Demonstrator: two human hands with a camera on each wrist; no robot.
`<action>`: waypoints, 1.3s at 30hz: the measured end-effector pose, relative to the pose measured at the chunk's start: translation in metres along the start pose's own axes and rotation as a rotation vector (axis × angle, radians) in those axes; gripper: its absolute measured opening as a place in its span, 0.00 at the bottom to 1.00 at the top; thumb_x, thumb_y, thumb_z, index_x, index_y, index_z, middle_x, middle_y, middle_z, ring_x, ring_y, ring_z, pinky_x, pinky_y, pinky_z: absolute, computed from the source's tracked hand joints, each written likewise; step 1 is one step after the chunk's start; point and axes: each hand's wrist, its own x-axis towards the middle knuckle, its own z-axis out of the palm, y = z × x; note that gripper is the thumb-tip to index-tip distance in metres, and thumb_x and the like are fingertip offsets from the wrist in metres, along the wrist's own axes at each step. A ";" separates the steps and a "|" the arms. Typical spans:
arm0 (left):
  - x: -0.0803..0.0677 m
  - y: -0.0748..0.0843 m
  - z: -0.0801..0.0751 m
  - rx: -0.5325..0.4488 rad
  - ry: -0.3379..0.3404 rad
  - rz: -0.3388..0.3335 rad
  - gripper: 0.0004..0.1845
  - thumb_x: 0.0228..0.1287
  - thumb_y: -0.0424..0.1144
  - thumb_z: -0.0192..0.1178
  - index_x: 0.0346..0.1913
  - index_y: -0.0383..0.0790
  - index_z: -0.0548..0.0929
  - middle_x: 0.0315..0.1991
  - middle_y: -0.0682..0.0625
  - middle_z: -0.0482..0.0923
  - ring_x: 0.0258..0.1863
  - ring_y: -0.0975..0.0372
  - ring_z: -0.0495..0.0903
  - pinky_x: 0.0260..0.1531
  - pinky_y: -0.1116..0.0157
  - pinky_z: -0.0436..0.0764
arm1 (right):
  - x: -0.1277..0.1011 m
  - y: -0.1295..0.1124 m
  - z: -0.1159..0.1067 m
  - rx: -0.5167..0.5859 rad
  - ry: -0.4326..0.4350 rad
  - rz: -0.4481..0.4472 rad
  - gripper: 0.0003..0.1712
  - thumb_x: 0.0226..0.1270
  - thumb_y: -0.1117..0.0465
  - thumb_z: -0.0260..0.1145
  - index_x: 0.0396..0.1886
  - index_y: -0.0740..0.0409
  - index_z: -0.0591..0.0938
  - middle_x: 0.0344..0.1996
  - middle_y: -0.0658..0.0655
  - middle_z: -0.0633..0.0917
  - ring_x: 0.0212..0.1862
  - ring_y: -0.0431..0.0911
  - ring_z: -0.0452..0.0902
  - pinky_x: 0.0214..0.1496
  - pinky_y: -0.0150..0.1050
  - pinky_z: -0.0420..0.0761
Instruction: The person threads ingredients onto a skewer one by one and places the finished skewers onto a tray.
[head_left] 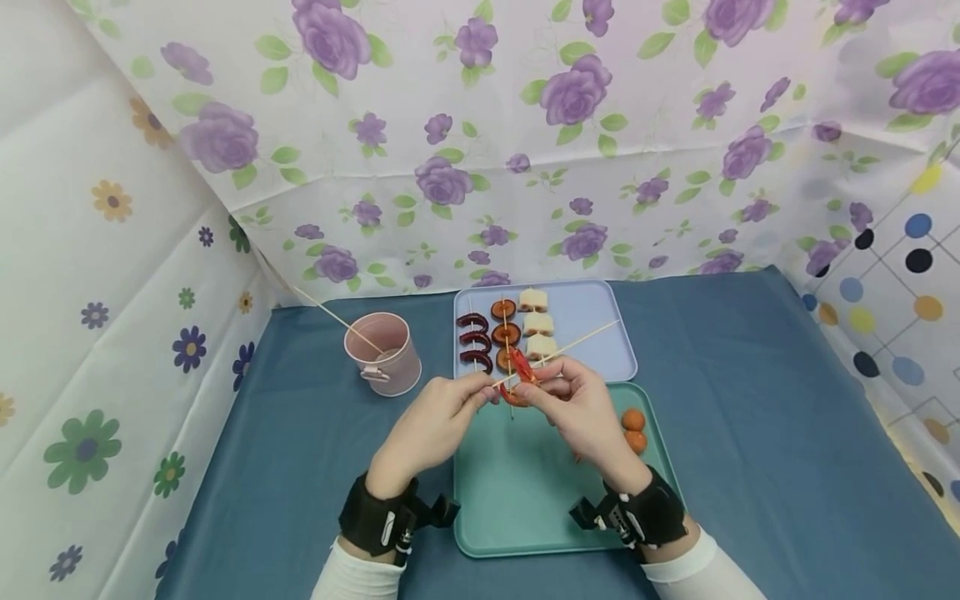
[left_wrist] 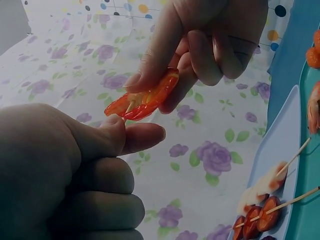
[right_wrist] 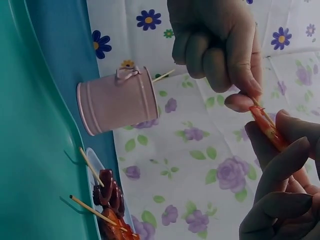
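Note:
My left hand [head_left: 435, 425] pinches a thin wooden skewer [head_left: 581, 341] between thumb and forefinger, close to its lower end. The skewer slants up to the right, past the other hand. With thumb and fingers, my right hand [head_left: 581, 408] holds a red-orange shrimp [left_wrist: 150, 97] beside the left fingertips. The skewer's tip shows against the shrimp's inner side in the left wrist view. Both hands are raised over the join of the green tray [head_left: 517, 529] and the lavender tray [head_left: 617, 358]. Part of the shrimp is hidden behind the right fingers.
The lavender tray bears skewers of dark red curled pieces [head_left: 475, 337], brown mushroom slices [head_left: 506, 334] and pale pieces [head_left: 537, 323]. Orange balls [head_left: 634, 431] and another shrimp [left_wrist: 314, 107] lie on the green tray. A pink bucket [head_left: 396, 367] with a skewer stands at left.

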 end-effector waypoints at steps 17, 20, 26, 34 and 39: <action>0.002 -0.001 0.000 -0.031 -0.034 0.005 0.12 0.86 0.40 0.54 0.40 0.45 0.84 0.22 0.57 0.65 0.18 0.67 0.63 0.25 0.66 0.65 | 0.000 0.000 0.002 -0.070 -0.050 0.051 0.14 0.72 0.58 0.77 0.48 0.59 0.83 0.35 0.54 0.92 0.27 0.42 0.75 0.30 0.34 0.66; 0.002 -0.001 0.000 -0.028 -0.037 0.006 0.12 0.86 0.40 0.54 0.41 0.45 0.85 0.22 0.58 0.65 0.18 0.67 0.63 0.25 0.66 0.66 | 0.000 0.001 0.002 -0.073 -0.053 0.057 0.15 0.72 0.58 0.77 0.49 0.59 0.82 0.34 0.54 0.92 0.26 0.42 0.73 0.30 0.34 0.66; 0.001 -0.002 -0.001 -0.041 -0.041 0.016 0.12 0.86 0.41 0.53 0.42 0.45 0.85 0.22 0.58 0.65 0.18 0.67 0.63 0.25 0.66 0.66 | 0.001 -0.001 0.002 -0.075 -0.078 0.039 0.14 0.74 0.59 0.76 0.50 0.59 0.82 0.34 0.54 0.92 0.27 0.43 0.75 0.30 0.34 0.69; 0.001 -0.003 -0.001 -0.053 -0.037 0.025 0.13 0.87 0.41 0.53 0.43 0.44 0.85 0.23 0.58 0.66 0.19 0.67 0.63 0.26 0.65 0.68 | 0.002 -0.003 -0.007 -0.121 -0.147 0.032 0.15 0.75 0.57 0.75 0.55 0.57 0.84 0.37 0.52 0.91 0.32 0.47 0.81 0.34 0.37 0.77; 0.000 -0.005 -0.005 -0.049 -0.001 0.032 0.13 0.87 0.40 0.53 0.41 0.43 0.84 0.23 0.58 0.68 0.19 0.68 0.63 0.26 0.64 0.68 | 0.004 -0.007 -0.024 -0.192 -0.192 0.009 0.18 0.76 0.54 0.74 0.61 0.51 0.85 0.42 0.50 0.91 0.38 0.50 0.86 0.39 0.41 0.83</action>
